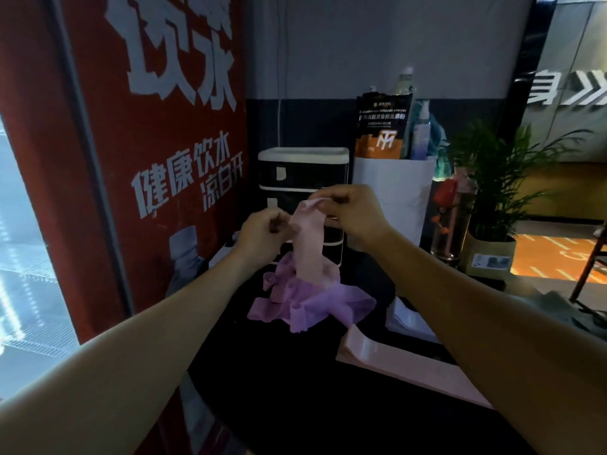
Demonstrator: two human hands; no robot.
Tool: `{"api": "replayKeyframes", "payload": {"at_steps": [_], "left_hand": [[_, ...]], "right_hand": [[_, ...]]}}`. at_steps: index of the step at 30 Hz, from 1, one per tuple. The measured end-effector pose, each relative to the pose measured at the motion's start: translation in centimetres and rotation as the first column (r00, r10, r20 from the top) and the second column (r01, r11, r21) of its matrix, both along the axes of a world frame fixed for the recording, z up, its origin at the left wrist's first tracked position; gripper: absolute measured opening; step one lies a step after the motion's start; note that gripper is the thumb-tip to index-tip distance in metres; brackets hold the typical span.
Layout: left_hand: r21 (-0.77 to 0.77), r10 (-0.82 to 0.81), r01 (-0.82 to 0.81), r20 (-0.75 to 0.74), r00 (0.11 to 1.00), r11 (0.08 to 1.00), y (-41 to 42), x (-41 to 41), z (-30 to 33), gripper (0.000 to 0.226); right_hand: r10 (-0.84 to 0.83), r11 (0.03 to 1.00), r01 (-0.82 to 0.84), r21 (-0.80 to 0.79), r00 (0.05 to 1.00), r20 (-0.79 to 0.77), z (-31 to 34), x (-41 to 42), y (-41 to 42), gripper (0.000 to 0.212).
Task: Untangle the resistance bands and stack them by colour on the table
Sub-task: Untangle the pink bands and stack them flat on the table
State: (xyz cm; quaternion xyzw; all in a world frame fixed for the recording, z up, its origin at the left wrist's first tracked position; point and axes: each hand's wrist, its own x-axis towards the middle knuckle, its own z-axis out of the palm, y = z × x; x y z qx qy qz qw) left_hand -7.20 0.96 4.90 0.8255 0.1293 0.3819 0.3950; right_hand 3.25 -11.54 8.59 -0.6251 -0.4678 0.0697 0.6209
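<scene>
Both hands, left hand (262, 229) and right hand (353, 208), pinch the pale pink stretchy band (308, 244), fingers clamped (risky): yanking could drag the crumpled purple band tangle (305, 302) off the dark bench (312, 405).

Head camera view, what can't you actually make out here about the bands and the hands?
- Pink stack: its far end is hidden under the right forearm, so the count is unknown.
- Purple tangle: too crumpled to count the bands.
- Pink band: its lower end disappears into the tangle.
- Left hand: curled fingers hide its grip.
- Right hand: its grip on the band's top shows, but the fingertips are blurred.
</scene>
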Motion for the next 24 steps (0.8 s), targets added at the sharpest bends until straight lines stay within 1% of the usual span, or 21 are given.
{"api": "replayKeyframes", "payload": {"at_steps": [1, 3, 7, 10, 13, 16, 19, 24], "left_hand": [[0.001, 0.002, -0.003, 0.021, 1.0, 1.0, -0.2, -0.3, 0.5, 0.009], [-0.013, -0.022, 0.023, 0.062, 0.998, 1.0, -0.6, -1.0, 1.8, 0.015], [-0.055, -0.048, 0.056, 0.135, 0.99, 0.997, -1.8, -2.6, 4.8, 0.015], [-0.113, -0.089, 0.111, 0.185, 0.979, 0.987, -2.2, -3.6, 6.4, 0.014], [-0.172, -0.123, 0.152, 0.168, 0.978, 0.973, -2.4, -4.4, 7.5, 0.014], [-0.258, -0.115, 0.142, 0.118, 0.986, 0.956, -2.9, -5.1, 7.5, 0.015], [-0.253, -0.081, 0.098, 0.079, 0.994, 0.962, -2.9, -5.8, 7.2, 0.02], [-0.284, -0.064, 0.083, 0.075, 0.995, 0.955, -3.1, -6.2, 7.4, 0.023]], "right_hand": [[0.0, 1.0, 0.0, 0.017, 1.0, 0.01, 0.6, -0.4, -0.4, 0.019], [-0.003, 0.998, 0.002, 0.065, 1.0, 0.006, 1.6, -0.9, -0.9, 0.018], [-0.056, 0.989, 0.067, 0.134, 0.995, -0.086, 3.7, -2.0, -1.4, 0.017], [-0.106, 0.98, 0.12, 0.161, 0.99, -0.094, 4.8, -2.7, -1.7, 0.018], [-0.094, 0.986, 0.107, 0.13, 0.99, -0.101, 5.1, -3.3, -2.0, 0.015], [-0.123, 0.989, 0.125, 0.077, 0.992, -0.028, 4.3, -3.3, -2.6, 0.007], [-0.153, 0.987, 0.154, 0.046, 0.988, -0.026, 3.8, -3.0, -3.2, 0.009], [0.01, 0.999, -0.011, -0.036, 1.0, -0.028, 4.0, -4.4, -3.3, 0.015]]}}
